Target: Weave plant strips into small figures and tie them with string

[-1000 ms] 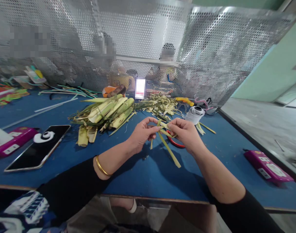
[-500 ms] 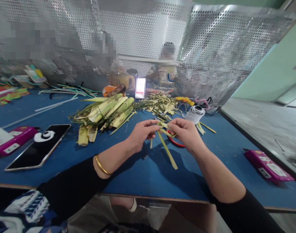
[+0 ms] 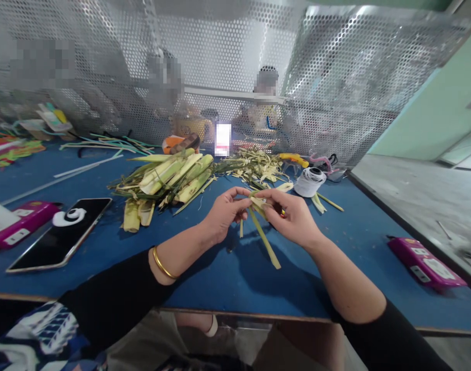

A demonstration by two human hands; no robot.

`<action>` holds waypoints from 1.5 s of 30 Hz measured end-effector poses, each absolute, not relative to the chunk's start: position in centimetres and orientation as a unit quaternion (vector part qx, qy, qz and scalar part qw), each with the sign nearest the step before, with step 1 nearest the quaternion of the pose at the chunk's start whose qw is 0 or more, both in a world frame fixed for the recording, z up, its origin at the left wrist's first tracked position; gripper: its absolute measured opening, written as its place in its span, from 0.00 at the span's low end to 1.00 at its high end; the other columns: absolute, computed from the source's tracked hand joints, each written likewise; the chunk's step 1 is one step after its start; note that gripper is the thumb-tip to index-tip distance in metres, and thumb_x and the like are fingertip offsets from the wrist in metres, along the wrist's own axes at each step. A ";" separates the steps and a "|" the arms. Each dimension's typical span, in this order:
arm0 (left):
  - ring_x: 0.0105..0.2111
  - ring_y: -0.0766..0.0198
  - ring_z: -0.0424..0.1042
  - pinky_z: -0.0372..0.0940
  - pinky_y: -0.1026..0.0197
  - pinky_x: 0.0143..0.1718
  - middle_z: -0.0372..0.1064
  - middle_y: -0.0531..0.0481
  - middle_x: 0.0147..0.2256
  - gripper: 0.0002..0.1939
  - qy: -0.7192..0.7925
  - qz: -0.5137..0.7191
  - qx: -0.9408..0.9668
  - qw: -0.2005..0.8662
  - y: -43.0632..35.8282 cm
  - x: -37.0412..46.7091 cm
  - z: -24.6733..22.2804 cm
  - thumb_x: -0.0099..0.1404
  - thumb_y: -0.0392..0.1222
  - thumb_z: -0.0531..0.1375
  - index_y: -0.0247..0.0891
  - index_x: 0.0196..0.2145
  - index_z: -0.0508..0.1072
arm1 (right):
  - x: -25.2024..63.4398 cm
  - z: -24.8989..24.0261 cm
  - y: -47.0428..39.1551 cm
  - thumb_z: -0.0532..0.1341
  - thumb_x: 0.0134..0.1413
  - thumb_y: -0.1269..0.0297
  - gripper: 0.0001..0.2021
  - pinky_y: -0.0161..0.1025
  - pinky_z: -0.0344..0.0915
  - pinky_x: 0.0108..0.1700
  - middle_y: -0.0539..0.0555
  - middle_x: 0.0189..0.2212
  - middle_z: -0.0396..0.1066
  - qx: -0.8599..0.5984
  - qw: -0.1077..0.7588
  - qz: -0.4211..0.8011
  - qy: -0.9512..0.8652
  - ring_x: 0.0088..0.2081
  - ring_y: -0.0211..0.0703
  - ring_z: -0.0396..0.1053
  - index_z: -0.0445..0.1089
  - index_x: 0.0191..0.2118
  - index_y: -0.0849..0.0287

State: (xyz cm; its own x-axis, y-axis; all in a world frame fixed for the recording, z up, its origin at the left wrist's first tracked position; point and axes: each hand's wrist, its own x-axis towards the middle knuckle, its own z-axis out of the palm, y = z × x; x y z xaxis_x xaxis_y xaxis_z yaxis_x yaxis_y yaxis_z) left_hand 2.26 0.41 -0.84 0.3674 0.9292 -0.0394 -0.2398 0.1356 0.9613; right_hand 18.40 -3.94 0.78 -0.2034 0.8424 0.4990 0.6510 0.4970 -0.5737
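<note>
Over the middle of the blue table, my left hand [image 3: 232, 214] pinches pale green leaf strips [image 3: 264, 239] between thumb and fingers. One long strip hangs down toward me, and a short end shows below my left fingers. My right hand [image 3: 287, 208] is closed on the same strips from the other side, its thumb and forefinger meeting close to my left fingertips. Where the strips cross, my fingers partly hide them. Just beyond my right hand is a spool of white cord [image 3: 309, 182].
A bundle of green stalks and husks [image 3: 169, 180] lies left of centre, with a heap of shredded trimmings [image 3: 254, 165] behind. A phone [image 3: 61, 234] and a purple pack [image 3: 27, 221] are at the left, another purple pack [image 3: 426, 263] at the right. A perforated metal screen [image 3: 228, 62] stands behind.
My right hand has shifted slightly and its fingers have folded over the strips at the crossing. The red ring-shaped handle below it is now mostly hidden. My left hand holds still.
</note>
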 end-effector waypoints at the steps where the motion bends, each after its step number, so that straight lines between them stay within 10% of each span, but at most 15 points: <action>1: 0.16 0.75 0.60 0.49 0.71 0.18 0.63 0.58 0.18 0.08 0.348 0.439 0.492 0.666 0.4 2.2 -0.9 0.54 0.36 0.62 0.38 0.33 0.68 | 18.5 0.7 -3.9 0.55 0.51 0.70 0.16 0.34 0.55 0.27 0.47 0.21 0.64 -0.493 0.388 0.098 -0.773 0.22 0.35 0.58 0.71 0.46 0.60; 20: 0.17 0.76 0.60 0.50 0.69 0.20 0.66 0.56 0.23 0.07 0.336 0.428 0.482 0.687 0.5 2.2 -1.1 0.52 0.38 0.64 0.36 0.30 0.72 | 18.7 0.0 -3.2 0.55 0.54 0.67 0.17 0.35 0.57 0.27 0.49 0.22 0.66 -0.509 0.401 0.125 -0.751 0.22 0.36 0.60 0.71 0.49 0.60; 31: 0.16 0.75 0.59 0.50 0.69 0.19 0.66 0.58 0.20 0.10 0.328 0.434 0.544 0.639 0.3 2.2 -0.8 0.53 0.39 0.65 0.36 0.33 0.71 | 19.4 1.3 -2.9 0.61 0.52 0.59 0.09 0.41 0.62 0.40 0.53 0.31 0.71 -0.504 0.538 0.114 -0.666 0.35 0.43 0.68 0.75 0.32 0.57; 37: 0.16 0.74 0.59 0.49 0.69 0.19 0.64 0.59 0.18 0.12 0.328 0.389 0.584 0.632 0.2 2.2 -0.7 0.54 0.41 0.65 0.38 0.32 0.65 | 19.2 0.6 -2.3 0.65 0.45 0.59 0.09 0.41 0.64 0.40 0.51 0.28 0.73 -0.481 0.436 0.439 -0.621 0.31 0.40 0.69 0.73 0.31 0.59; 45: 0.16 0.76 0.58 0.46 0.72 0.17 0.62 0.59 0.20 0.12 0.318 0.369 0.548 0.680 0.0 2.1 -0.4 0.52 0.42 0.66 0.38 0.30 0.66 | 18.8 0.5 -2.5 0.67 0.39 0.65 0.07 0.35 0.62 0.33 0.47 0.25 0.69 -0.447 0.503 0.515 -0.531 0.27 0.34 0.65 0.71 0.28 0.59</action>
State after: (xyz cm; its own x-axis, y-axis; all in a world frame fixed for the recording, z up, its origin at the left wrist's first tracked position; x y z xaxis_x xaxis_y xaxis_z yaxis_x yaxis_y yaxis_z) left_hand 2.14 -0.02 -0.43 0.5253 0.8504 -0.0286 -0.1527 0.1273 0.9800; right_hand 18.78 -2.50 0.51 -0.0929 0.9929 0.0743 -0.0433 0.0705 -0.9966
